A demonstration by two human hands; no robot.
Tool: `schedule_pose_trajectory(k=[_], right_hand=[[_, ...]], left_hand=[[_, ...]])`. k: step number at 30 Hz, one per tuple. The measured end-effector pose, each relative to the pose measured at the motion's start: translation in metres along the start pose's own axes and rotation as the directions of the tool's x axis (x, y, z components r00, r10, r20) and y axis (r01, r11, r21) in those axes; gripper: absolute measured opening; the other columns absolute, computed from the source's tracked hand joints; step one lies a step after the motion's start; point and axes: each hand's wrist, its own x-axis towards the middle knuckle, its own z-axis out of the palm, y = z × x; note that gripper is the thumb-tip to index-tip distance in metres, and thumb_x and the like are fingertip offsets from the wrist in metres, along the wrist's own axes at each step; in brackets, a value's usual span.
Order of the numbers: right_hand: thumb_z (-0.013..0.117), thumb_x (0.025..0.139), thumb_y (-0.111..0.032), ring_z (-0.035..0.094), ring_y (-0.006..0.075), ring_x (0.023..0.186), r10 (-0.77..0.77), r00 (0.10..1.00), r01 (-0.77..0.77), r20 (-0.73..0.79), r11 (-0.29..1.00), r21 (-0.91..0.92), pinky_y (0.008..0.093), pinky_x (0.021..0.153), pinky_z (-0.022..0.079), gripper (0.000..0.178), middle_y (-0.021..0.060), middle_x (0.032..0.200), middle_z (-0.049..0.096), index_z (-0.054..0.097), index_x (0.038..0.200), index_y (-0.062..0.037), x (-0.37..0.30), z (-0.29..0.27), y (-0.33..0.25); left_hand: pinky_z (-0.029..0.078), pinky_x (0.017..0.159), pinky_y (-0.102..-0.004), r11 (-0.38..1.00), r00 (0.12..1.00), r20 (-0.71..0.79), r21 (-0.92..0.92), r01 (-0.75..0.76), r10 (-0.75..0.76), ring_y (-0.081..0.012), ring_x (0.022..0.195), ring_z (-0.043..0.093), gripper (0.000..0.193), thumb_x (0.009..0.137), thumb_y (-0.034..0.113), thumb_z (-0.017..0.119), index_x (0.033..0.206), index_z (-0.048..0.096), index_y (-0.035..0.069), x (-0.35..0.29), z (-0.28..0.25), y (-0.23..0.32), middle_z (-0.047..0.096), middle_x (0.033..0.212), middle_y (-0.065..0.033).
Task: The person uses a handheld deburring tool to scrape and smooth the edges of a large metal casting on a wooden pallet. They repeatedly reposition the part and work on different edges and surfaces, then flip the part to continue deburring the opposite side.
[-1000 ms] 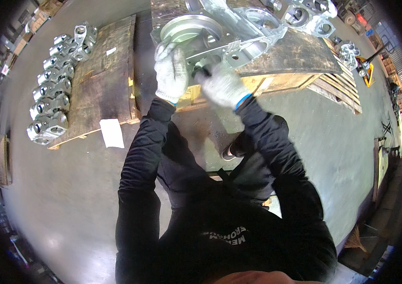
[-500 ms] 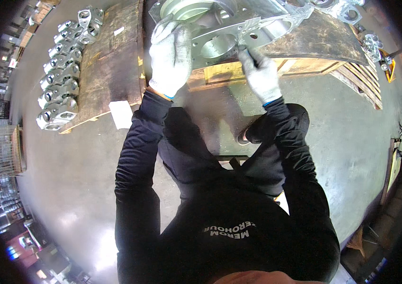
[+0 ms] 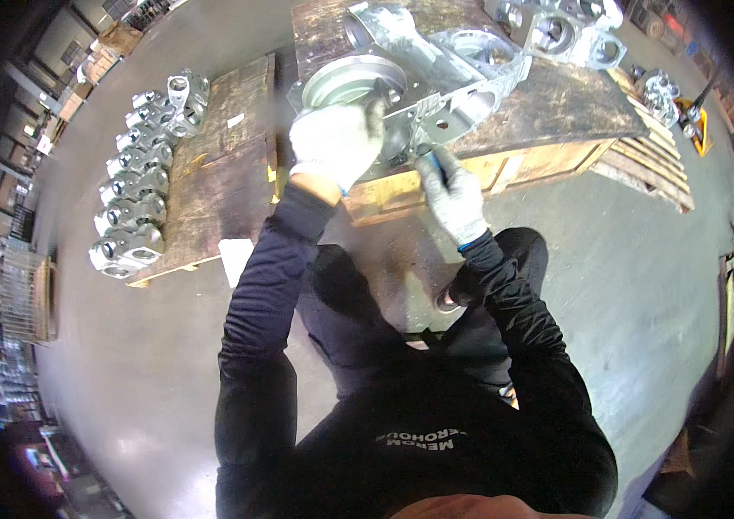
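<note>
A large silvery metal casting (image 3: 419, 65) with round openings lies near the front edge of a worn wooden crate top. My left hand (image 3: 338, 143), in a whitish work glove, is closed over the casting's near left part, beside the big round ring (image 3: 354, 82). Its fingertips bend toward the opening and are partly hidden. My right hand (image 3: 456, 203), gloved too, is closed round a slim dark hand tool (image 3: 439, 167). The tool's front end is at the casting's near edge, close to a round hole; its tip is too small to make out.
More castings (image 3: 557, 30) stand at the back right of the crate (image 3: 574, 108). To the left, a second wooden crate (image 3: 233, 164) bears rows of smaller metal parts (image 3: 146, 186). A slatted pallet (image 3: 644, 177) and a yellow pallet jack (image 3: 697, 130) are at right.
The view has shifted, so the crates sit lower and more of the casting shows. My left hand has moved right over the casting with its fingers bent; the right stays at the near edge.
</note>
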Motion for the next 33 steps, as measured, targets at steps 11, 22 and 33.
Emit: schedule_pose_trajectory(k=[11, 22, 33], right_hand=[[0.064, 0.1, -0.035, 0.073, 0.0379, 0.076, -0.472, 0.873, 0.464, 0.124, 0.723, -0.512, 0.0459, 0.07, 0.057, 0.034, 0.0179, 0.077, 0.072, 0.071, 0.118, -0.0068, 0.132, -0.069, -0.048], [0.055, 0.102, -0.041, 0.07, 0.0425, 0.104, -0.103, 0.826, 0.541, 0.555, 0.424, -0.726, 0.0523, 0.092, 0.054, 0.042, 0.0236, 0.111, 0.073, 0.066, 0.124, -0.0072, 0.236, -0.024, -0.03], [0.055, 0.1, -0.041, 0.072, 0.0396, 0.101, -0.08, 0.792, 0.602, 0.605, 0.262, -0.754, 0.0495, 0.091, 0.056, 0.042, 0.0218, 0.105, 0.075, 0.072, 0.121, -0.009, 0.268, 0.0, -0.02]], left_hand=[[0.057, 0.062, -0.0434, 0.989, 0.897, -0.419, 0.01, -0.15, 0.14, -0.0268, 0.061, 0.07, 0.041, 0.103, 0.038, 0.052, 0.1, 0.077, 0.007, 0.008, 0.057, 0.02, 0.072, 0.071, -0.0096], [0.056, 0.069, -0.0437, 0.975, 0.863, -0.468, -0.009, -0.22, 0.19, -0.0288, 0.069, 0.07, 0.027, 0.097, 0.031, 0.061, 0.084, 0.073, 0.011, 0.001, 0.063, -0.009, 0.073, 0.077, -0.0098], [0.055, 0.068, -0.0444, 0.977, 0.848, -0.502, -0.026, -0.21, 0.169, -0.0276, 0.065, 0.069, 0.023, 0.094, 0.031, 0.065, 0.082, 0.073, 0.013, 0.004, 0.061, -0.008, 0.072, 0.075, -0.0083]])
